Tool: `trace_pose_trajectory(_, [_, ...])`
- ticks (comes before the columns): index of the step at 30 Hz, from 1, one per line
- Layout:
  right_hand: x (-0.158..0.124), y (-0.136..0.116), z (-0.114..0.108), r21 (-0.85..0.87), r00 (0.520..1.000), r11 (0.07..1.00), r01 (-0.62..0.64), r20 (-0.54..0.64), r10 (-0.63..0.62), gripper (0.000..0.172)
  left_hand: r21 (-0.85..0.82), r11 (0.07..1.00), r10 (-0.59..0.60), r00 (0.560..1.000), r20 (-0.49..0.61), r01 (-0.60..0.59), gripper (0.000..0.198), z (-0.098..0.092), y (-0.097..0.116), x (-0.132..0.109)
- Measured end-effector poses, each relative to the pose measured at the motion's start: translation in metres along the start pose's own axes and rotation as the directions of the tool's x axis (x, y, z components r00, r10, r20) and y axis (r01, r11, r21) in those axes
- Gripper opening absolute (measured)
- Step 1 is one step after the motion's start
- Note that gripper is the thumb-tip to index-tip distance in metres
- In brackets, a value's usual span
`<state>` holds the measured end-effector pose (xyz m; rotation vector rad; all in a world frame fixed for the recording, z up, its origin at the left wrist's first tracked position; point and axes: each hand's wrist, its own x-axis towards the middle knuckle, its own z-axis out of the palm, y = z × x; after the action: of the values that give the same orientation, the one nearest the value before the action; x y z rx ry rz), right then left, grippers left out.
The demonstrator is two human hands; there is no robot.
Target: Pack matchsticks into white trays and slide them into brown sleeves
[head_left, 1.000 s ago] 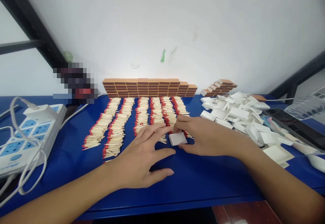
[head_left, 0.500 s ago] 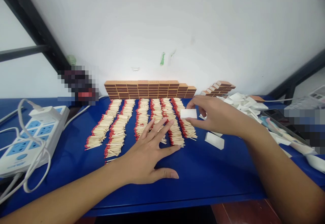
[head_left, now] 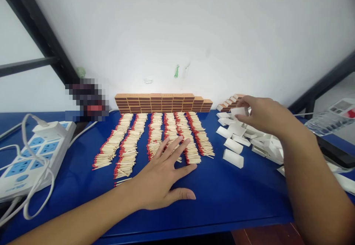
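My left hand (head_left: 163, 174) lies with fingers spread, its fingertips over the near ends of the middle rows of matches (head_left: 169, 126). The red-headed matches form several long rows running away from me. Above a pile of white matchbox trays (head_left: 259, 136), my right hand (head_left: 257, 113) pinches one white matchbox tray (head_left: 239, 111) between thumb and fingers. Two more white trays, a nearer one (head_left: 233, 158) and a farther one (head_left: 233, 145), lie on the blue tabletop (head_left: 216, 197) left of the pile.
Along the wall stands a stack of brown matchboxes (head_left: 163, 104), with a smaller stepped stack (head_left: 229, 103) to its right. A white power strip (head_left: 39, 152) with looped cables sits at left. A dark phone-like object (head_left: 337, 152) and clear plastic (head_left: 321, 123) are at right.
My right hand, holding a white tray, has moved right from beside the rightmost match row to above the tray pile. My left hand has stayed in place.
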<state>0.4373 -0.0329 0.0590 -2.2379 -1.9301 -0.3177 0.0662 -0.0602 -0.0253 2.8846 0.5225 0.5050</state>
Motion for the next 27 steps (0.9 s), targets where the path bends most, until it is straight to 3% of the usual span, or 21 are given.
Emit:
trace_pose_trajectory(3, [0.003,0.01,-0.001,0.003,0.996,0.996,-0.089,0.024,0.089,0.013,0.004,1.0,0.008,1.0,-0.003,-0.008,0.066,0.0,0.001,-0.001])
trace_pose_trajectory(6, [0.006,0.015,0.002,0.068,0.998,0.996,-0.066,0.026,0.064,0.009,-0.002,1.0,0.025,1.0,-0.012,-0.025,0.063,-0.002,0.001,-0.003])
trace_pose_trajectory(17, [0.022,0.013,0.017,0.097,0.998,0.995,0.034,0.052,-0.039,0.02,0.004,0.999,0.048,0.999,-0.013,-0.048,0.065,-0.007,0.003,-0.004])
trace_pose_trajectory(22, [0.065,0.022,0.019,0.129,0.996,0.991,-0.037,0.081,0.027,0.02,-0.047,0.999,0.018,0.981,-0.193,-0.027,0.035,-0.007,-0.003,-0.005])
trace_pose_trajectory(27, [0.111,0.037,0.028,0.104,0.964,0.958,-0.267,0.013,0.267,0.033,-0.051,0.998,0.0,0.929,-0.37,-0.02,0.015,-0.009,-0.011,-0.006])
